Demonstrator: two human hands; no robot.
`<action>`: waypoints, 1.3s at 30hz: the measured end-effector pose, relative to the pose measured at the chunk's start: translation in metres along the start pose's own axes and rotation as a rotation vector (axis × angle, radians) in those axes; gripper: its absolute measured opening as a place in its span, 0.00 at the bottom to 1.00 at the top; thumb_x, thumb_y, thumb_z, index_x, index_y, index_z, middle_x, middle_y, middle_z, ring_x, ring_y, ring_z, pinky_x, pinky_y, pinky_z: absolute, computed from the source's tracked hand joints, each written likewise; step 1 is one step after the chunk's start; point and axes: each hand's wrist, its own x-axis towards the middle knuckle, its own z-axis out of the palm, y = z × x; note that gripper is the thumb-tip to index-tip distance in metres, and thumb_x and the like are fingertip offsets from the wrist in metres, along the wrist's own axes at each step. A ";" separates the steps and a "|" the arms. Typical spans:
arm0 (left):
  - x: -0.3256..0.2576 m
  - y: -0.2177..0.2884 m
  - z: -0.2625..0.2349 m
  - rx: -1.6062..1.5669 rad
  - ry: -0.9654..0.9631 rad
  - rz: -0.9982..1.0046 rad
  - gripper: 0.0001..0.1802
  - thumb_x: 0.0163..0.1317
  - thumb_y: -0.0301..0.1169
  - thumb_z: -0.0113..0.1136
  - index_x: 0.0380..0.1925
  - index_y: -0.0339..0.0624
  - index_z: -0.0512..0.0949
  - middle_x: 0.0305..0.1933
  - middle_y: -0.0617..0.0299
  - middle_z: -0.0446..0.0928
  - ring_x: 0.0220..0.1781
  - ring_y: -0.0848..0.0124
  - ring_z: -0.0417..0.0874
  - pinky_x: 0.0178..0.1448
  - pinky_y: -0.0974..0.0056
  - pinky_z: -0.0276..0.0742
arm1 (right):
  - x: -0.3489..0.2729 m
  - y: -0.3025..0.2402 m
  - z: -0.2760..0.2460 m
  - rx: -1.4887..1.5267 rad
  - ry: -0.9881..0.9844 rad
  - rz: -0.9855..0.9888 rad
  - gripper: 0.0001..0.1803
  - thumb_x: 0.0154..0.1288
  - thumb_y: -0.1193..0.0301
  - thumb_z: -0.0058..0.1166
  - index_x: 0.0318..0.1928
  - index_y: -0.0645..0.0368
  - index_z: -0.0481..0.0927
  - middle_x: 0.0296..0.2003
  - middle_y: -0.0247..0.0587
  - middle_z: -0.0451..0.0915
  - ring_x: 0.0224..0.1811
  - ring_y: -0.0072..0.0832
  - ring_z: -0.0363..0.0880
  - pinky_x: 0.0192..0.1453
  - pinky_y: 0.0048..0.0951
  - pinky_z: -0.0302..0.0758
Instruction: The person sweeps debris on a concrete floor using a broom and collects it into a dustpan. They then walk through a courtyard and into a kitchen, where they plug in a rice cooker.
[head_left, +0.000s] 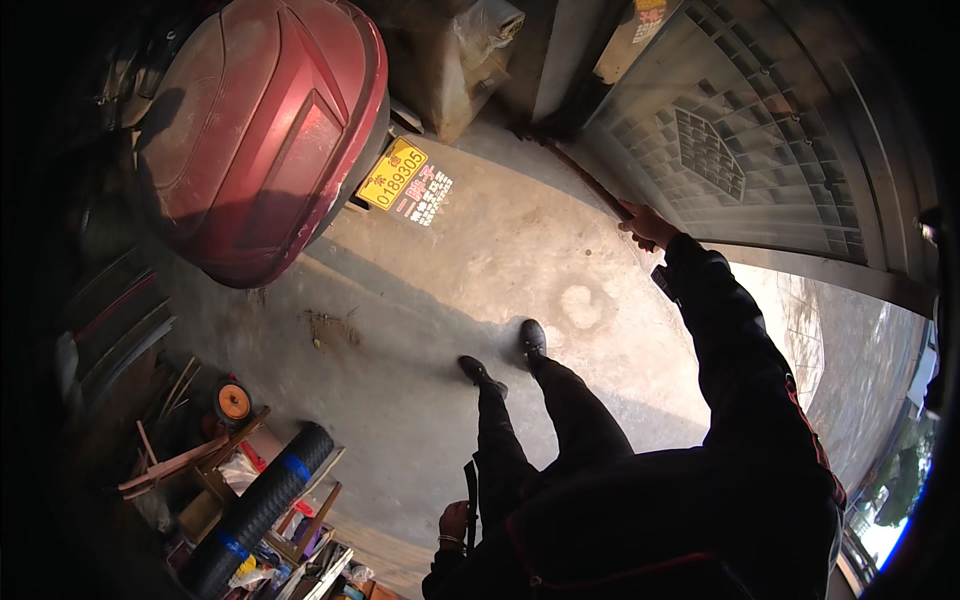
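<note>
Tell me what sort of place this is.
Probably a garage or storage shed: a dusty red rounded hard-shell vehicle box near a yellow rectangular plate, a long black roll with blue bands among clutter, and a grey patterned metal door.

We count two hands, one right (648, 226) and one left (454, 523), two trouser legs (580, 412) and two dark shoes (533, 340). We see one long stick (585, 177), one black strap (472, 497), one red case (255, 130), one yellow plate (394, 172) and one panel with a grille (800, 130). We find one wheel with an orange hub (233, 402) and one black roll (264, 508) with two blue bands (297, 467). The scraps (240, 468) around the roll lie too jumbled for us to number.
</note>
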 end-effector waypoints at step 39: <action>0.052 -0.164 -0.084 -0.401 0.108 0.127 0.16 0.56 0.37 0.48 0.34 0.33 0.73 0.25 0.56 0.75 0.24 0.71 0.77 0.27 0.69 0.73 | -0.159 0.002 0.395 0.826 -0.237 0.461 0.32 0.57 0.79 0.41 0.56 0.39 0.43 0.15 0.36 0.59 0.09 0.27 0.59 0.11 0.31 0.59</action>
